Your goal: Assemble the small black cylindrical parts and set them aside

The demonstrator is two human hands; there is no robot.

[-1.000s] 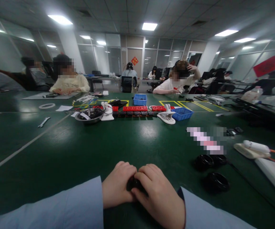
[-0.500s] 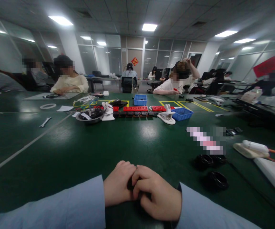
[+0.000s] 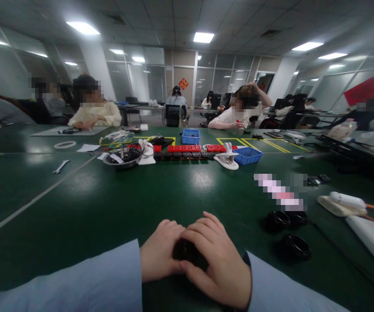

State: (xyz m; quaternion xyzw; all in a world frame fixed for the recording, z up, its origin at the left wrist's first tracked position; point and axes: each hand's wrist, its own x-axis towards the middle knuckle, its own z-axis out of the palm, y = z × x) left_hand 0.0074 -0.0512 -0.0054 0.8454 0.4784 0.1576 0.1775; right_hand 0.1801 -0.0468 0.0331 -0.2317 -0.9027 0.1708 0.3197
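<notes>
A small black object (image 3: 191, 252), mostly hidden in shadow, sits low between my two hands over the green table (image 3: 115, 208). My left hand (image 3: 161, 250) is closed round its left side, fingers together and curled out of sight. Over its right side arches my right hand (image 3: 217, 260), thumb below and fingers above, with one fingertip lifted away. The fingertips of both hands meet or nearly touch. To the right lie black rings (image 3: 295, 247), separate from my hands.
Across the table stand a metal bowl (image 3: 122, 162), red blocks (image 3: 184, 148), white clamps (image 3: 227, 161) and blue baskets (image 3: 248, 156). A wrench (image 3: 61, 167) lies left. A white device (image 3: 347, 200) and a cable are at right. Other people sit beyond.
My right hand has uncurled and spread, its fingers reaching further forward, so more of the black object shows. My left hand has barely moved.
</notes>
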